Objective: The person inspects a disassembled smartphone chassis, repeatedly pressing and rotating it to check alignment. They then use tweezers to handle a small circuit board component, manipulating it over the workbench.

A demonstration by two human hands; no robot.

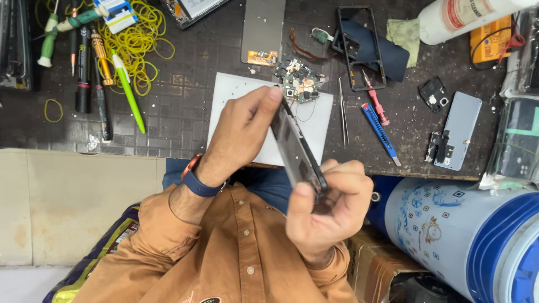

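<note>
The left hand (238, 134) reaches forward with fingers extended and thumb pressed; the right hand (325, 207) curls in a closed grip, thumb raised, both wrists bent inward.

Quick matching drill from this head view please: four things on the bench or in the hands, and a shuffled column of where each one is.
1. phone frame
2. tweezers
3. green pen
4. circuit board

A. among the yellow rubber bands
B. at the far edge of the white mat
C. held between the left hand and right hand
D. on the dark bench just right of the mat

Pairs: 1-C, 2-D, 3-A, 4-B
</note>
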